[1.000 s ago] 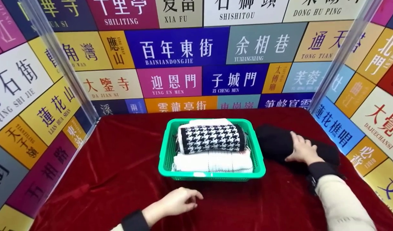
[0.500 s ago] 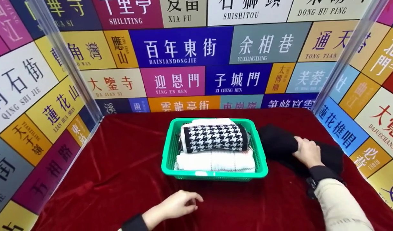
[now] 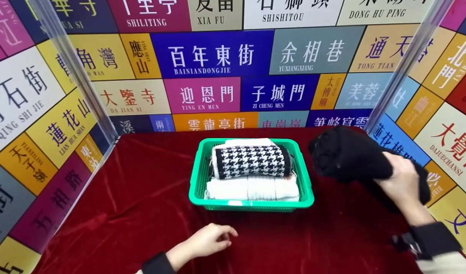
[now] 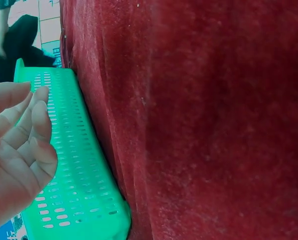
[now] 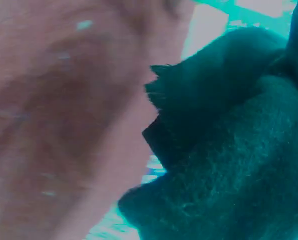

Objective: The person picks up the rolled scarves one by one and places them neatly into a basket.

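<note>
A rolled black cloth (image 3: 350,156) is held up off the table by my right hand (image 3: 402,182), which grips it near its right part. Dark fabric (image 5: 229,140) fills much of the right wrist view, where the fingertips are hidden. My left hand (image 3: 210,239) hovers in front of the green basket (image 3: 252,205), fingers loosely curled and holding nothing. In the left wrist view that hand (image 4: 18,150) is seen beside the basket's slotted wall (image 4: 73,150). Inside the basket lie a rolled black-and-white houndstooth cloth (image 3: 252,161) and a rolled white cloth (image 3: 253,188).
A dark red velvet cloth (image 3: 141,213) covers the table. Panels printed with place names (image 3: 213,55) enclose it at the back and both sides. Clear corner posts (image 3: 92,87) rise at the back. Another white piece (image 3: 248,142) shows behind the houndstooth roll.
My right hand has gone from resting on the black cloth to gripping it and has lifted it off the table, toward the right and nearer the camera. The left hand has hardly moved.
</note>
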`<move>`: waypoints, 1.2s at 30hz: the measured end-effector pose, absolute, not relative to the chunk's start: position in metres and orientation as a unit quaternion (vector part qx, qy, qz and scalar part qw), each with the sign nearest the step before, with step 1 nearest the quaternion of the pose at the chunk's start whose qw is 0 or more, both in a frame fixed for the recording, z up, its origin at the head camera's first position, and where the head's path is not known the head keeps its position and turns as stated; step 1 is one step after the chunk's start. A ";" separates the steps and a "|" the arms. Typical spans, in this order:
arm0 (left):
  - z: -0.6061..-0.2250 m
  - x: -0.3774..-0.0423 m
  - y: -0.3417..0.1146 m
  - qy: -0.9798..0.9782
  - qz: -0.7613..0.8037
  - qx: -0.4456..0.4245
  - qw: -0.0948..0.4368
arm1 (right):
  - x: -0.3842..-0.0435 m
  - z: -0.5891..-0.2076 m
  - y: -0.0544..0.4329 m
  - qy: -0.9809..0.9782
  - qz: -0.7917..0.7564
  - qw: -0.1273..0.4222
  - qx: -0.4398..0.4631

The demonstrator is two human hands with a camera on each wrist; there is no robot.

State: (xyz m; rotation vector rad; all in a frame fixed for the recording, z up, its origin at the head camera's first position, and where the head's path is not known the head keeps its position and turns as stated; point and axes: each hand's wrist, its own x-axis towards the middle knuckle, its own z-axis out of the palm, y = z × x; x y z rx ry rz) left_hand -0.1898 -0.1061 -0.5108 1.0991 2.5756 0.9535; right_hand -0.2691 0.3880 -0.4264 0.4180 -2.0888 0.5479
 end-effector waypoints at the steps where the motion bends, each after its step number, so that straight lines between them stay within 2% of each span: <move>1: -0.511 -0.190 -0.106 0.868 0.321 0.366 0.092 | -0.260 -0.418 0.384 -0.836 0.226 0.466 0.180; 4: -0.511 -0.190 -0.107 0.873 0.323 0.354 0.090 | -0.231 -0.395 0.366 -0.807 0.249 0.488 0.222; 7: -0.512 -0.189 -0.107 0.884 0.301 0.349 0.074 | -0.200 -0.374 0.345 -0.779 0.296 0.475 0.282; 9: -0.513 -0.188 -0.107 0.890 0.282 0.353 0.064 | -0.179 -0.363 0.328 -0.762 0.339 0.446 0.326; 13: -0.517 -0.189 -0.109 0.891 0.282 0.351 0.060 | -0.153 -0.361 0.298 -0.742 0.401 0.344 0.412; 17: -0.522 -0.194 -0.108 0.850 0.422 0.290 0.124 | -0.152 -0.387 0.268 -0.765 0.372 0.239 0.469; 20: -0.524 -0.195 -0.103 0.770 0.570 0.199 0.207 | -0.163 -0.415 0.239 -0.785 0.306 0.206 0.497; 23: -0.518 -0.196 -0.102 0.699 0.653 0.113 0.269 | -0.177 -0.442 0.211 -0.807 0.247 0.206 0.495; 26: -0.508 -0.199 -0.106 0.679 0.672 0.063 0.289 | -0.188 -0.465 0.187 -0.837 0.209 0.225 0.453; 30: -0.496 -0.200 -0.114 0.737 0.634 0.056 0.225 | -0.190 -0.495 0.161 -0.857 0.182 0.269 0.400; 33: -0.491 -0.197 -0.118 0.809 0.556 0.082 0.171 | -0.189 -0.511 0.148 -0.851 0.141 0.302 0.405; 36: -0.490 -0.194 -0.118 0.866 0.464 0.105 0.154 | -0.189 -0.519 0.139 -0.838 0.106 0.316 0.432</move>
